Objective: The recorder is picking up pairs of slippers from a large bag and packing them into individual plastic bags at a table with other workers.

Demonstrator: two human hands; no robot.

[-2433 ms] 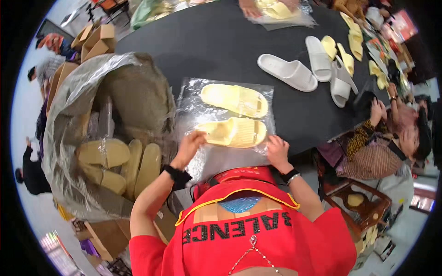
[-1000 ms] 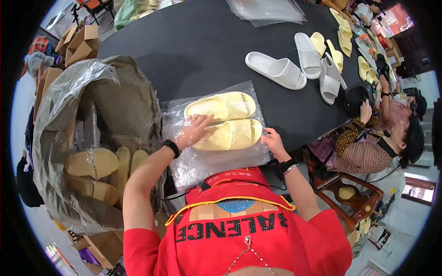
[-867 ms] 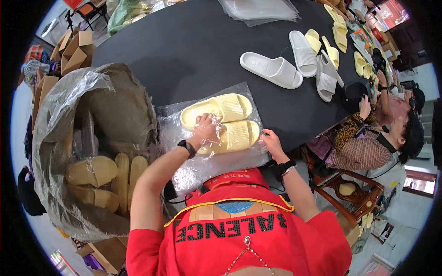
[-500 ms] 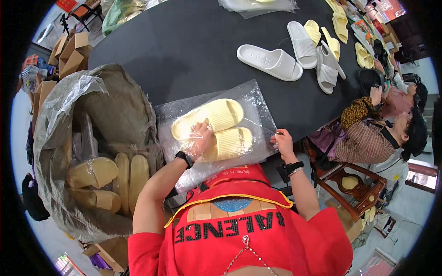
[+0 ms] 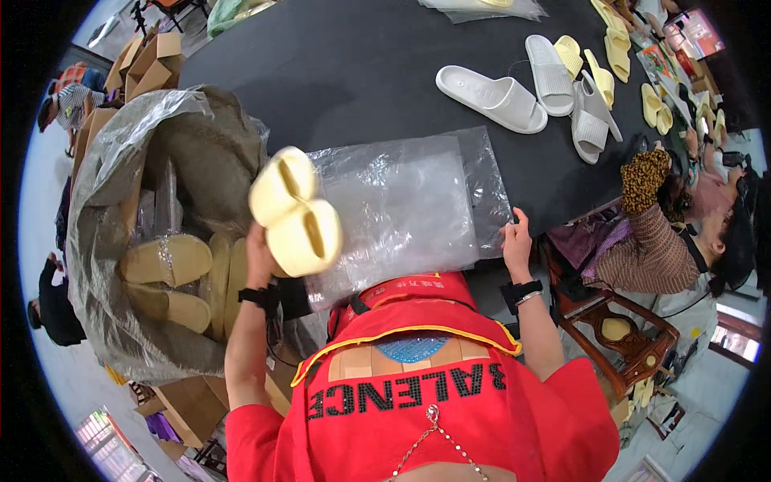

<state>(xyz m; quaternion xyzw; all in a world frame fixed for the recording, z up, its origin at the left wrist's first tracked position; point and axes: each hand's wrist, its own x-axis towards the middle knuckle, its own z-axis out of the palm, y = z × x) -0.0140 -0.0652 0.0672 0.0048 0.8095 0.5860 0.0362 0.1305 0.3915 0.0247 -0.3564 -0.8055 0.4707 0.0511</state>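
My left hand (image 5: 259, 251) grips a pair of pale yellow slippers (image 5: 294, 210), held together and raised, toes pointing up, above the near left edge of the black table (image 5: 353, 72). A clear plastic bag (image 5: 405, 205) lies flat and empty on the table in front of me. At the bag's right edge, my right hand (image 5: 516, 238) pinches the plastic.
A big sack lined with plastic (image 5: 152, 201) stands at my left with several yellow slippers (image 5: 165, 269) inside. White slippers (image 5: 491, 98) and more yellow ones (image 5: 614, 52) lie on the far table. A person (image 5: 675, 233) sits at the right, above a wooden stool (image 5: 614, 333). Cardboard boxes (image 5: 144, 60) sit far left.
My left hand has lifted the pair of yellow slippers off the plastic bag and carried them left and up. My right hand has stayed at the bag's right edge.
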